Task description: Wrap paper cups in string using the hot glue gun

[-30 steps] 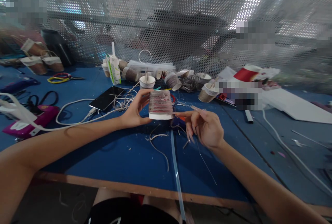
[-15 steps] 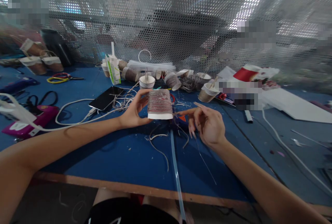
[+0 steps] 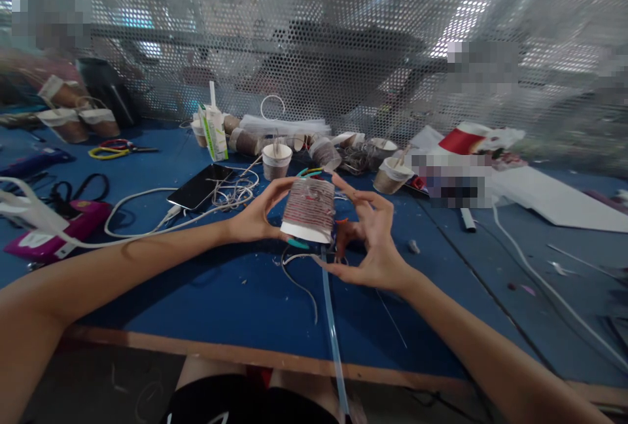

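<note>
A paper cup wrapped in brownish-red cord (image 3: 310, 208) is tilted in front of me above the table, its white rim toward me. My left hand (image 3: 255, 216) grips it from the left, thumb below and fingers on top, with teal nails showing at both ends. On the other side, my right hand (image 3: 377, 244) is open, fingers spread around the cup's right side; whether a fingertip touches it I cannot tell. Below the cup, a long translucent stick (image 3: 331, 322) runs over the table edge. A loose piece of cord (image 3: 307, 290) lies beside it.
A phone (image 3: 200, 187), tangled cord (image 3: 235, 192) and a white cable lie to the left, near a magenta device (image 3: 59, 231). Several cord-wrapped cups, a standing cup (image 3: 277, 161) and a carton (image 3: 214, 133) line the back. Yellow-handled scissors (image 3: 115, 148) lie far left, white board (image 3: 564, 198) right.
My right hand has moved left to the cup, its fingers spreading wider. The cup has come slightly down and right and tilted, with my left hand still on it.
</note>
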`<state>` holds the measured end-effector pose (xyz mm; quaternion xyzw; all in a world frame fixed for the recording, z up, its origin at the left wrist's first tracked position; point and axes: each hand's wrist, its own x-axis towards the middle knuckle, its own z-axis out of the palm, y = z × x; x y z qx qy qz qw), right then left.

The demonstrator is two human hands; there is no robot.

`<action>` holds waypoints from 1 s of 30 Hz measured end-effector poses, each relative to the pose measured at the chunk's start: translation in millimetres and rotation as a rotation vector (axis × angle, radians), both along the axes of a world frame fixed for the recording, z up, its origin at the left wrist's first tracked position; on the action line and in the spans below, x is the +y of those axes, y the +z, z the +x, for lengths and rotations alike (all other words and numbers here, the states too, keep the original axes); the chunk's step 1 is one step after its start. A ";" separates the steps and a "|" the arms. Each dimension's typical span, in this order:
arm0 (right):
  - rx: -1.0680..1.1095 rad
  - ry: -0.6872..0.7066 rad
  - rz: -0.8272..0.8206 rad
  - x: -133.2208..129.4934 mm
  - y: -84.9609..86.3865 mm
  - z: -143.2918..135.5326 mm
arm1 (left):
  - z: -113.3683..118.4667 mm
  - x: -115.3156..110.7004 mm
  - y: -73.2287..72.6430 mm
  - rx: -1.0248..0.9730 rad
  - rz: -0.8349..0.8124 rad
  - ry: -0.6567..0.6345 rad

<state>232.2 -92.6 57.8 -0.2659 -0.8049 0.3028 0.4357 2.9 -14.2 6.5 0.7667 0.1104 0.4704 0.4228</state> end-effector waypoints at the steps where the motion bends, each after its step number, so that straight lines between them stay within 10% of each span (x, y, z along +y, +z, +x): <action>1: -0.017 -0.007 0.009 -0.4 -1.3 -0.9 | 0.2 -0.2 0.2 0.008 -0.003 0.000; 30: -0.190 0.020 0.070 -3.7 8.4 4.3 | -0.6 -9.1 10.2 0.084 0.080 0.346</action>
